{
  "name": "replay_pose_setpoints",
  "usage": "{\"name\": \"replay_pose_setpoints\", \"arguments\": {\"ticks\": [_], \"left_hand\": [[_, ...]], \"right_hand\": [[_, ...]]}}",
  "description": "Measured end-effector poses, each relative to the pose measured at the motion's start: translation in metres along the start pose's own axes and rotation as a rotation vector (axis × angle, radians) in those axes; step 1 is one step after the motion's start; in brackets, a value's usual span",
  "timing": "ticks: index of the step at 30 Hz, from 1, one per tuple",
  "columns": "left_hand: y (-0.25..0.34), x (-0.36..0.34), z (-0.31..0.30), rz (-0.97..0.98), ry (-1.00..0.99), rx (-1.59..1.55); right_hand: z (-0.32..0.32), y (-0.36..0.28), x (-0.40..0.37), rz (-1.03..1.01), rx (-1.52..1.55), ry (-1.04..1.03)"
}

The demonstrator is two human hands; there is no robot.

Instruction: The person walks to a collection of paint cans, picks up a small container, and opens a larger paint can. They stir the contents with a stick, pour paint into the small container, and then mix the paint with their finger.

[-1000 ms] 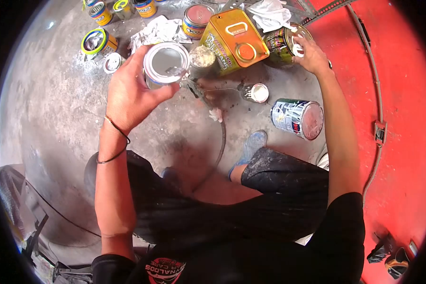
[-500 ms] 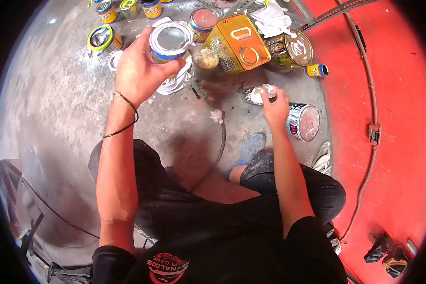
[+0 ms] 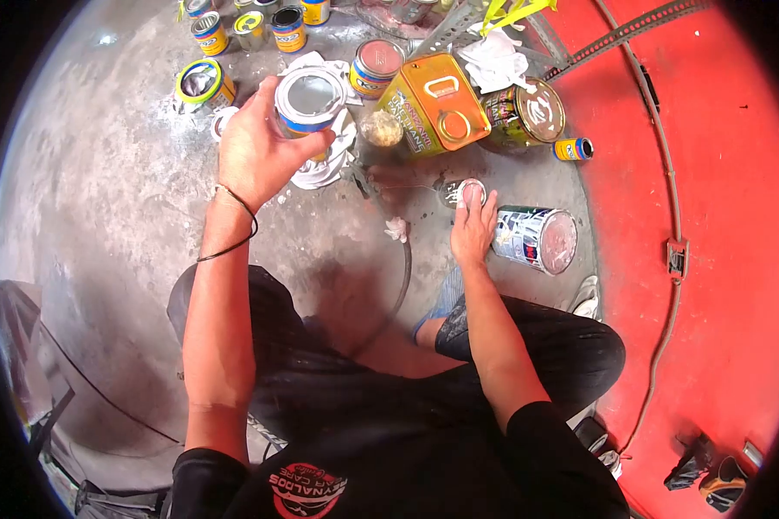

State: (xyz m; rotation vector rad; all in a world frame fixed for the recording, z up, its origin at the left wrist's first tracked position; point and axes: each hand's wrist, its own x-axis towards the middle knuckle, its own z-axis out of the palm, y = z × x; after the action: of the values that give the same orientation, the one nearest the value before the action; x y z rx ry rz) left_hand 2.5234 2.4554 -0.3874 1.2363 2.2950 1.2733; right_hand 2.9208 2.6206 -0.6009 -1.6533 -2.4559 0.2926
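Observation:
My left hand (image 3: 258, 143) is wrapped round a paint can (image 3: 311, 97) with a blue and yellow label and grey on its top, held above a crumpled white cloth (image 3: 331, 169). My right hand (image 3: 473, 229) lies with fingers stretched out over the pale lid (image 3: 471, 190) of a small dark can (image 3: 449, 193) streaked with white. Those fingertips rest on the lid and hide part of it. Just beside that hand, a larger paint-smeared can (image 3: 518, 233) lies close to my wrist.
Ahead stand a yellow rectangular tin (image 3: 446, 104), a dark drip-covered can (image 3: 541, 112) and a closed can (image 3: 377, 65). A small can (image 3: 573, 150) lies on its side. An open can (image 3: 203, 84) and several others stand at the far left. A hose (image 3: 406, 268) runs along the floor.
My right hand has gone from pinching at the small can's lid to lying flat over it, moving slightly left. The left hand still holds its can in nearly the same place.

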Motion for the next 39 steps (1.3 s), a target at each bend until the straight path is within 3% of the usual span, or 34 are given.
{"name": "replay_pose_setpoints", "arguments": {"ticks": [6,10,15,23,26,29,33,37,39], "left_hand": [[0.007,0.004,0.004,0.004,-0.035,-0.002],[0.005,0.006,0.014,0.024,-0.084,-0.002],[-0.007,0.001,0.024,0.054,-0.128,0.105],[-0.004,-0.010,0.013,-0.006,-0.187,0.096],[-0.002,-0.011,0.013,-0.004,-0.174,0.101],[-0.013,-0.009,0.016,-0.045,-0.217,0.108],[-0.007,-0.006,0.017,0.009,-0.248,0.153],[0.000,-0.012,0.026,0.088,-0.211,0.141],[-0.006,-0.020,0.031,0.171,-0.196,0.102]], "right_hand": [[-0.005,-0.008,0.009,0.143,0.077,-0.047],[-0.036,0.003,0.043,-0.027,-0.040,-0.115],[-0.047,-0.008,0.049,0.020,0.067,-0.199],[-0.034,-0.004,0.103,0.031,0.152,0.020],[-0.043,0.006,0.121,-0.065,-0.091,-0.058],[-0.119,0.003,0.139,-0.193,-0.373,-0.558],[-0.205,0.068,0.143,-0.353,-0.344,-0.651],[-0.241,0.129,0.119,0.004,-0.283,-0.627],[-0.210,0.181,0.106,-0.004,-0.114,-0.605]]}}
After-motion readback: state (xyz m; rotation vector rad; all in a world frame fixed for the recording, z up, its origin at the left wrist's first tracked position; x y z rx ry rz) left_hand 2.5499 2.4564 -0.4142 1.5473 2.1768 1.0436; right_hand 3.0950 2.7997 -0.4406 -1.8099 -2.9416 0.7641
